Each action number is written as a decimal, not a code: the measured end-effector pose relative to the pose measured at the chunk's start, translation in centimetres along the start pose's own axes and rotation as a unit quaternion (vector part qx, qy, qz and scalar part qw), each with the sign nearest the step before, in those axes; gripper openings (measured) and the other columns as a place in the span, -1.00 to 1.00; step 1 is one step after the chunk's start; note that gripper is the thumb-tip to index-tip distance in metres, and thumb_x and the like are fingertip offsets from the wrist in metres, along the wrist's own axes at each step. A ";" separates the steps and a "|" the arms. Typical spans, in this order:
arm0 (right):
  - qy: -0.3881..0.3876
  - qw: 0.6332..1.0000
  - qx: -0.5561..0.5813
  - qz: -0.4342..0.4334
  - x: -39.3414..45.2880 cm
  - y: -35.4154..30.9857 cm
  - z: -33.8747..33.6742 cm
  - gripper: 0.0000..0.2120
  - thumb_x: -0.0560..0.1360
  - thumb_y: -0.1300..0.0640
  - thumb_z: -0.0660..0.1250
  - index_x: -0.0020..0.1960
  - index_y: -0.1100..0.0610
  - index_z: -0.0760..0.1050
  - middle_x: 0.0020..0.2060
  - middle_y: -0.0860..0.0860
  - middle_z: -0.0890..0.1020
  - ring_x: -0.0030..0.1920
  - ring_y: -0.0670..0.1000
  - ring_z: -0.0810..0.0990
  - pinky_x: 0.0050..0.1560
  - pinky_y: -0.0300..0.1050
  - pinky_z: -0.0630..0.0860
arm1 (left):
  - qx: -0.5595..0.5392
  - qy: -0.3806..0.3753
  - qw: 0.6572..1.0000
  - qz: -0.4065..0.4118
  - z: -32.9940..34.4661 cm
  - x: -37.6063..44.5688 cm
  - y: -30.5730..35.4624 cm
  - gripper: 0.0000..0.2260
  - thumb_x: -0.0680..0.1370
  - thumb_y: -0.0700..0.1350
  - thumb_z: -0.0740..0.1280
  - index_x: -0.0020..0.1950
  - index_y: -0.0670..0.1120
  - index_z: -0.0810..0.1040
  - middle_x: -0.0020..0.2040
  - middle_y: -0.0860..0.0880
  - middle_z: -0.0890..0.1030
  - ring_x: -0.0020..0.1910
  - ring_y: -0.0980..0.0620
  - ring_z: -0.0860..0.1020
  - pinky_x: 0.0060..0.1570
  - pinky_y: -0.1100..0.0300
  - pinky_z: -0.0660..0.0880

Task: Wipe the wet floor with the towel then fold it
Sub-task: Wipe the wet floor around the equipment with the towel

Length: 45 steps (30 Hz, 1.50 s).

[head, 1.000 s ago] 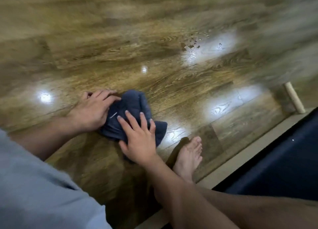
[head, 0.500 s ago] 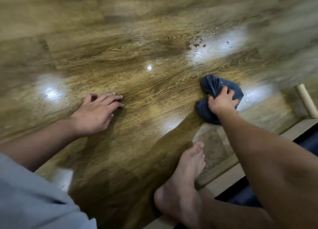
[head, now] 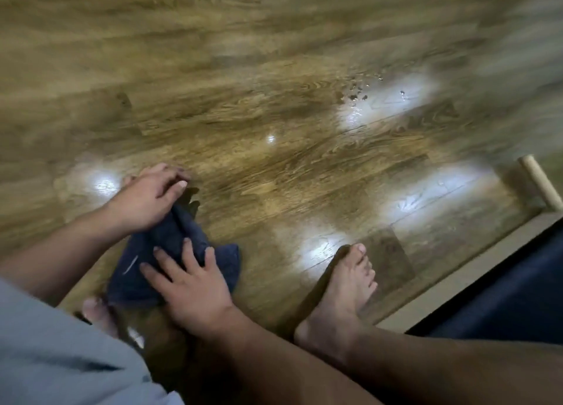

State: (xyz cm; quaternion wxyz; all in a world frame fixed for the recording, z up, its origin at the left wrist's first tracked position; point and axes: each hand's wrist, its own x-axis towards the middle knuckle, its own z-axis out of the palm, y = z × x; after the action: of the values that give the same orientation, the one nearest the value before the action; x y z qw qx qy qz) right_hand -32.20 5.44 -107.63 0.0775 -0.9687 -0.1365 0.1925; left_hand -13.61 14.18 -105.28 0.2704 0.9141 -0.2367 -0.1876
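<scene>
Bunched dark-blue terry towel lies on glossy wood-grain floor, lower left. Right hand presses it, fingers spread; left hand pinches its upper edge.

The towel is back at the near left of the floor, away from the right side near the water drops where it lay half a second ago. The right hand now presses on it with spread fingers instead of bunching it. The left hand has left the bare floor and now grips the towel's far end.
</scene>
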 end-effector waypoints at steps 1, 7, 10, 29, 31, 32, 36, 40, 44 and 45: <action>0.014 1.000 -0.014 -0.020 0.3 0.7 -0.1 -0.38 0.51 -0.08 0.18 0.56 -0.10 0.19 0.55 -0.02 0.27 0.48 0.33 0.26 0.28 0.37 0.37 | 0.008 0.012 1.000 -0.012 -0.4 -0.9 -1.2 -0.79 0.65 0.00 0.22 0.23 0.06 0.57 0.31 0.04 0.52 0.40 -0.05 0.40 0.32 -0.14 0.25; 0.061 0.990 -0.019 0.123 4.9 13.2 -4.8 -0.23 0.47 -0.06 0.35 0.59 -0.19 0.08 0.60 -0.12 0.14 0.51 0.24 0.20 0.34 0.35 0.27 | 0.073 0.067 0.987 -0.126 -4.8 -4.1 -7.9 -0.76 0.63 0.04 0.27 0.26 0.06 0.55 0.35 0.00 0.47 0.40 -0.08 0.32 0.27 -0.10 0.17; 0.088 0.956 0.015 0.278 7.3 21.6 -7.9 -0.31 0.50 -0.06 0.35 0.55 -0.16 0.12 0.57 -0.07 0.19 0.45 0.30 0.24 0.30 0.41 0.28 | 0.096 0.099 0.970 -0.198 -7.5 -3.7 -11.3 -0.72 0.60 0.05 0.28 0.30 0.07 0.52 0.33 -0.04 0.45 0.38 -0.11 0.31 0.28 -0.19 0.19; 0.053 0.960 -0.139 -0.237 16.1 -3.7 -5.0 -0.46 0.57 0.00 0.12 0.55 -0.12 0.26 0.55 -0.02 0.31 0.47 0.32 0.31 0.31 0.35 0.34 | 0.075 0.206 0.950 -0.221 -9.5 -0.2 -18.8 -0.67 0.58 0.23 0.08 0.08 0.05 0.49 0.11 -0.08 0.49 0.19 -0.19 0.40 0.18 -0.27 0.27; 0.055 0.904 -0.178 -0.385 15.4 -2.5 -4.7 -0.54 0.63 0.00 0.05 0.52 -0.14 0.33 0.51 -0.04 0.39 0.44 0.25 0.39 0.28 0.25 0.41 | 0.080 0.210 0.951 -0.211 -9.7 0.0 -19.6 -0.68 0.58 0.22 0.10 0.08 0.05 0.51 0.08 -0.07 0.48 0.18 -0.16 0.37 0.17 -0.24 0.26; 0.057 0.880 -0.192 -0.430 15.8 -1.3 -5.1 -0.55 0.63 -0.04 0.08 0.52 -0.16 0.33 0.50 -0.06 0.40 0.43 0.21 0.42 0.27 0.21 0.44 | 0.082 0.213 0.951 -0.208 -9.7 0.2 -19.9 -0.68 0.58 0.20 0.11 0.08 0.05 0.53 0.07 -0.07 0.48 0.17 -0.16 0.36 0.16 -0.22 0.27; 0.044 0.890 -0.200 -0.407 23.0 5.7 -9.2 -0.23 0.42 -0.22 0.40 0.56 -0.18 0.22 0.53 -0.07 0.34 0.44 0.18 0.40 0.25 0.20 0.43 | 0.081 0.229 0.945 -0.218 -9.7 1.1 -20.2 -0.65 0.59 0.19 0.10 0.05 0.01 0.56 0.06 -0.07 0.48 0.14 -0.16 0.36 0.13 -0.21 0.27; 0.099 0.983 -0.150 -0.046 32.2 13.8 -14.9 -0.26 0.47 -0.13 0.38 0.56 -0.18 0.15 0.54 -0.05 0.27 0.41 0.24 0.30 0.29 0.29 0.33 | 0.092 0.220 0.952 -0.191 -9.5 2.9 -19.7 -0.67 0.58 0.18 0.11 0.03 0.01 0.55 0.04 -0.03 0.47 0.12 -0.11 0.34 0.09 -0.15 0.25; 0.159 0.960 -0.052 0.224 36.4 13.3 -16.9 -0.37 0.50 -0.07 0.33 0.53 -0.09 0.24 0.40 0.04 0.38 0.38 0.29 0.31 0.29 0.39 0.27 | 0.138 0.212 0.960 -0.121 -10.7 8.1 -19.3 -0.70 0.60 0.14 0.10 0.07 0.01 0.52 0.10 -0.05 0.47 0.15 -0.12 0.38 0.13 -0.19 0.26; 0.161 0.960 -0.063 0.219 35.9 11.6 -16.1 -0.36 0.49 -0.07 0.33 0.53 -0.09 0.24 0.40 0.04 0.38 0.37 0.28 0.31 0.28 0.38 0.27 | 0.137 0.218 0.959 -0.116 -11.2 9.9 -19.4 -0.70 0.62 0.14 0.10 0.08 0.00 0.51 0.11 -0.06 0.48 0.16 -0.13 0.38 0.15 -0.20 0.26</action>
State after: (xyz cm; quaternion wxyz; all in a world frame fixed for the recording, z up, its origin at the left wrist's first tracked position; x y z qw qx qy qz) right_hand 8.76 3.44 -107.93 -0.0068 -0.9960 0.0812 0.0371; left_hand 6.15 27.83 -109.91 0.1637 0.9823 -0.0882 0.0208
